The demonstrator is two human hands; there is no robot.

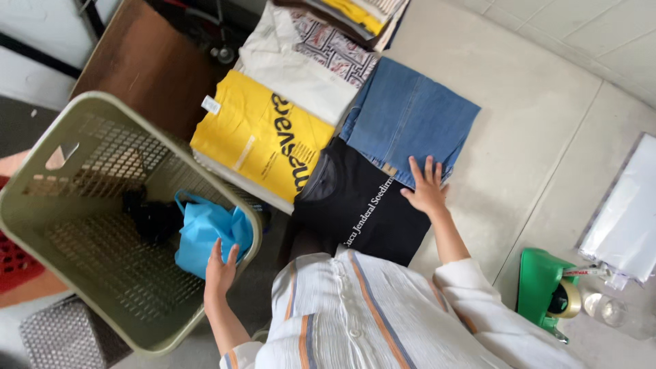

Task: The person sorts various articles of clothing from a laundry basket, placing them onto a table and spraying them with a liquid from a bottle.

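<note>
- The left hand [220,268] reaches into an olive-green laundry basket [41,225] and rests with fingers spread narrowly on a light blue cloth [205,232] that lies bunched against the basket's near wall; whether it grips the cloth I cannot tell.
- A black garment [152,219] lies deeper in the basket, just beside the blue cloth.
- The right hand [426,188] is flat with fingers fanned wide, holding nothing, pressing where folded blue jeans [410,113] meet a folded black T-shirt [355,205].
- A folded yellow T-shirt [260,137] lies beside the black one, touching it; a white patterned shirt [301,65] lies beyond, then a further stack of folded clothes [355,14].
- All the clothes lie on a pale tiled floor [533,102].
- To the right on the floor stand a green tape dispenser [543,283] and a stack of white plastic bags [625,219].
- A brown board [147,65] leans behind the basket.
</note>
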